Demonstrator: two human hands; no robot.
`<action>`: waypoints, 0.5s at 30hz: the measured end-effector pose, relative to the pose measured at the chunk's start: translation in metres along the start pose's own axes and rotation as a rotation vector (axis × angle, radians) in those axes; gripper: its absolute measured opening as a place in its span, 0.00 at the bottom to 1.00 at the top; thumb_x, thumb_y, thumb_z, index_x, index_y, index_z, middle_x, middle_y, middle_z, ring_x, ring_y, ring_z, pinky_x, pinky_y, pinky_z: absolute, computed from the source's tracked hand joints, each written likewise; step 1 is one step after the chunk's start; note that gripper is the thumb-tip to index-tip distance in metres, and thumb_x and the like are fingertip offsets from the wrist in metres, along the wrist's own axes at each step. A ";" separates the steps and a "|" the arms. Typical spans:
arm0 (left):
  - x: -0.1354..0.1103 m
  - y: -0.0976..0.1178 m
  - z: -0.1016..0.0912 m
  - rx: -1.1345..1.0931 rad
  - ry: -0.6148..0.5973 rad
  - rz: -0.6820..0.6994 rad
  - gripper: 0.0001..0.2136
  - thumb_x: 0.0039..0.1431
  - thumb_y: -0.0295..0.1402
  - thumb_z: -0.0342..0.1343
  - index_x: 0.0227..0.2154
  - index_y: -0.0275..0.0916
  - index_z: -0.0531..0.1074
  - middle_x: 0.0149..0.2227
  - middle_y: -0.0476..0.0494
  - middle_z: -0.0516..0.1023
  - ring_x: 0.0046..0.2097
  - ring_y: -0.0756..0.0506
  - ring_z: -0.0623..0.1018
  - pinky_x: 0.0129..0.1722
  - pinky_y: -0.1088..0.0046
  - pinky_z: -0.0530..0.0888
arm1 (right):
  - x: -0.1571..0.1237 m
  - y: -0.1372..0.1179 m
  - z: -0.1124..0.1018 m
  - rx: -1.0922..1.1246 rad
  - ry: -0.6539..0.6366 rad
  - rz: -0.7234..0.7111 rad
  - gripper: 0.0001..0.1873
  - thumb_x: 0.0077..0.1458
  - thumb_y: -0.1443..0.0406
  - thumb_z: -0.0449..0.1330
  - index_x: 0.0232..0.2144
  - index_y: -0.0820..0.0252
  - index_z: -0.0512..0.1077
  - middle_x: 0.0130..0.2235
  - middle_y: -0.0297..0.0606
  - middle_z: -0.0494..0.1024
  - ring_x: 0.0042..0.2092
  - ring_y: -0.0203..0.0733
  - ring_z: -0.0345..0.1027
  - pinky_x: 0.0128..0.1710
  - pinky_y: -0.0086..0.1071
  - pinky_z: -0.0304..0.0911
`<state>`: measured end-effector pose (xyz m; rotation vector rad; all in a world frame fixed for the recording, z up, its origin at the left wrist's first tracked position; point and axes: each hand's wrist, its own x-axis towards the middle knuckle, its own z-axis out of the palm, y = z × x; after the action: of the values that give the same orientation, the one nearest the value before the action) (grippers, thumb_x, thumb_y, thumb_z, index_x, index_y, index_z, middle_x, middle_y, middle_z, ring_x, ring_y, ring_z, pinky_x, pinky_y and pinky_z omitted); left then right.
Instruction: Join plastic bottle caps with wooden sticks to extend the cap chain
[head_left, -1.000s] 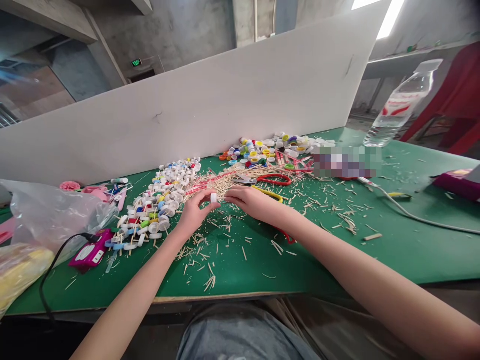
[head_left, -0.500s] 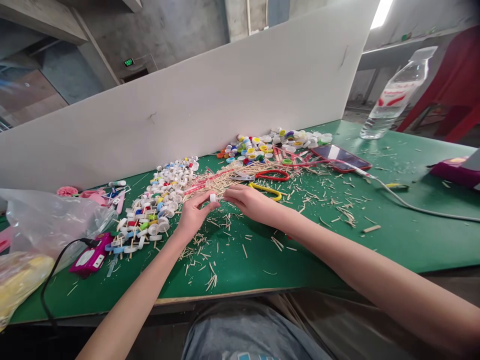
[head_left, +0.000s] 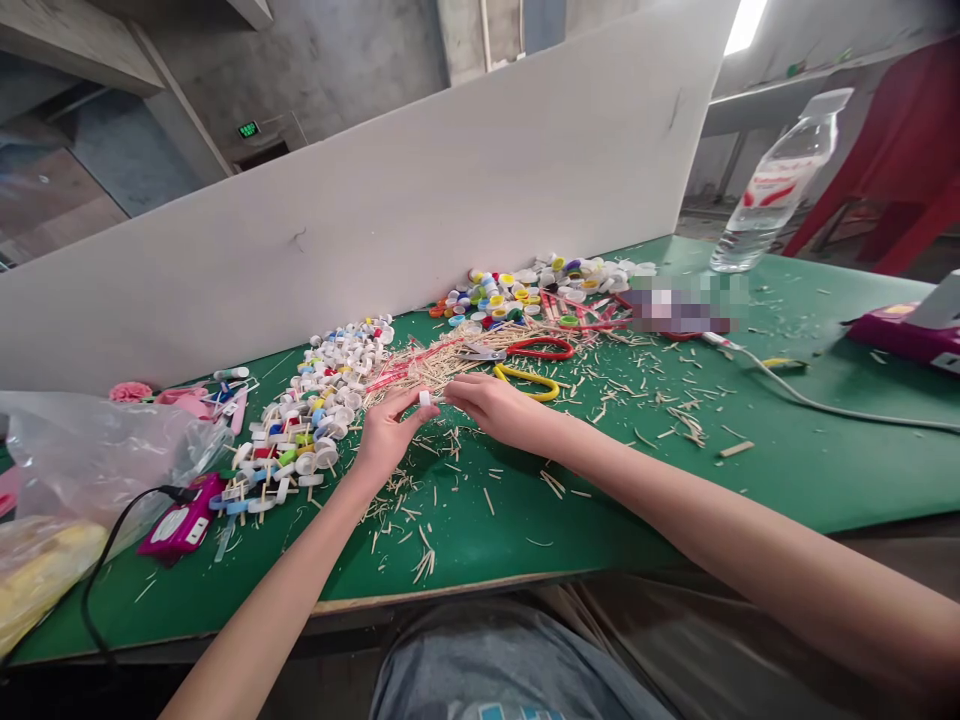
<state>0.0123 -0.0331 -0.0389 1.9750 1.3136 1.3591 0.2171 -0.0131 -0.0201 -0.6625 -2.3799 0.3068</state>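
My left hand [head_left: 385, 436] pinches a small white bottle cap [head_left: 425, 398] between thumb and fingers, a little above the green table. Close to the cap's right side is my right hand [head_left: 501, 408], its fingers drawn together; whatever they hold is hidden. Just beyond both hands lies a heap of thin wooden sticks [head_left: 431, 358]. To the left spreads a pile of bottle caps [head_left: 330, 400], several with sticks poking out. Scissors [head_left: 536, 348] with a red handle rest past my right hand, beside a yellow handle loop [head_left: 532, 385].
Loose caps [head_left: 517, 290] are piled along the white partition [head_left: 360, 220]. A water bottle [head_left: 776, 185], a blurred-out flat device [head_left: 675, 310] and a cable [head_left: 825, 405] are on the right. A plastic bag [head_left: 97, 440] and a magenta box [head_left: 180, 522] stand left. Wood scraps litter the table.
The view has shifted slightly. Both hands keep nearly the same place, with the cap still in my left hand; the gap between the cap and my right fingers looks a little changed.
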 end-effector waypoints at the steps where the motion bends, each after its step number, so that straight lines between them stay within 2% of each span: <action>1: 0.000 0.000 0.000 0.002 0.000 0.002 0.16 0.51 0.42 0.61 0.39 0.39 0.78 0.39 0.43 0.79 0.42 0.44 0.75 0.43 0.67 0.71 | 0.000 0.000 0.001 0.006 0.002 0.004 0.10 0.62 0.69 0.46 0.34 0.62 0.67 0.34 0.39 0.69 0.35 0.37 0.59 0.34 0.31 0.53; 9: 0.004 0.007 -0.002 0.001 0.018 0.013 0.17 0.49 0.42 0.62 0.40 0.37 0.77 0.42 0.40 0.78 0.44 0.43 0.76 0.46 0.65 0.72 | 0.006 0.000 -0.003 0.104 0.012 0.026 0.11 0.64 0.66 0.46 0.31 0.61 0.65 0.32 0.36 0.68 0.33 0.34 0.57 0.34 0.30 0.54; 15: 0.005 0.005 -0.012 -0.035 -0.126 -0.036 0.21 0.49 0.42 0.62 0.46 0.42 0.73 0.49 0.41 0.75 0.48 0.43 0.76 0.49 0.64 0.72 | 0.006 -0.003 -0.013 0.057 -0.046 0.044 0.12 0.64 0.65 0.46 0.35 0.61 0.68 0.37 0.39 0.72 0.36 0.36 0.62 0.37 0.31 0.56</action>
<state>0.0050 -0.0336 -0.0274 1.9699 1.2533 1.2124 0.2201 -0.0117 -0.0058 -0.6894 -2.3928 0.4114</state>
